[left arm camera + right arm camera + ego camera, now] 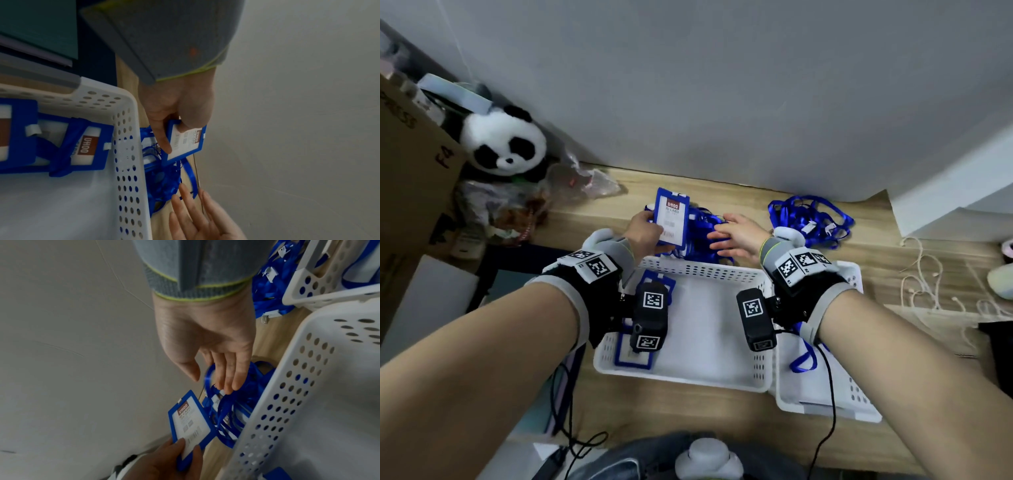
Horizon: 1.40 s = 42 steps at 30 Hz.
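Your left hand [645, 233] grips the blue badge holder [671, 217] by its lower end, just past the far wall of the white basket [698, 270], with its long axis pointing away from you. Your right hand [738, 236] is open, fingers straight on the tangle of blue straps [703, 219] lying on the surface right of the holder. That makes it the nearer hand for the straps.

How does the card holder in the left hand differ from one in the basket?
The held card holder is raised off the table, pinched by the left hand; the basket card holder lies in the white basket, untouched. The held one is beyond the basket's far wall, the other inside it. Both have blue frames and UHOO inserts.
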### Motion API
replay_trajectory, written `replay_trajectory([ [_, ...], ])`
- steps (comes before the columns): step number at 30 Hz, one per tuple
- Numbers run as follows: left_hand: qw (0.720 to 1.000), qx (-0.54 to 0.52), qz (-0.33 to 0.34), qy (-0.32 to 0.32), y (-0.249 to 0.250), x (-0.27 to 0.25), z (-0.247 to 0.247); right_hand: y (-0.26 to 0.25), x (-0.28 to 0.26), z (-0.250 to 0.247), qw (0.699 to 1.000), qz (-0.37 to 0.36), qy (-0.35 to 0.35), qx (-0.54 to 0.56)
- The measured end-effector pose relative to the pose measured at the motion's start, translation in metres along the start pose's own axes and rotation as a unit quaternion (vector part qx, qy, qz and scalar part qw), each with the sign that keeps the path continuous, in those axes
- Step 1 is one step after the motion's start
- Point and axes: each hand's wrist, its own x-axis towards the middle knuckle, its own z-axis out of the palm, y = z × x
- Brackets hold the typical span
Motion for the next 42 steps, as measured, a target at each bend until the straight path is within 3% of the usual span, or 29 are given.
replay_trajectory([
  [3,0.999,0.023,-0.019,-0.014,-0.003,0.016,0.001,0.0,0.008,-0.001,1.0,0.01,0.004,0.008],
  [7,0.997,0.067,-0.034,0.007,-0.009,0.03,-0.004,0.009,0.009,0.003,0.991,0.036,-0.113,-0.061],
  [11,0.998,0.06,0.0,0.021,-0.011,0.03,-0.013,0.025,0.011,0.021,0.972,0.086,-0.189,-0.114],
  [15,0.998,0.021,0.024,-0.055,-0.014,0.015,-0.028,0.044,0.009,0.045,0.948,0.129,-0.213,-0.199],
  [19,0.99,0.044,0.001,-0.132,-0.026,0.002,-0.037,0.062,0.005,0.064,0.939,0.116,-0.222,-0.236],
  [25,0.978,0.148,-0.042,-0.139,-0.052,-0.013,-0.039,0.08,0.004,0.09,0.923,0.088,-0.215,-0.307],
  [31,0.981,0.148,-0.054,-0.11,-0.066,-0.02,-0.041,0.094,0.001,0.091,0.923,0.026,-0.156,-0.35],
  [36,0.985,0.15,-0.024,-0.085,-0.068,-0.025,-0.039,0.08,-0.008,0.056,0.966,0.021,-0.113,-0.23],
  [42,0.982,0.102,-0.056,-0.148,-0.058,-0.046,-0.017,0.056,-0.034,0.011,0.997,-0.019,-0.021,-0.072],
])
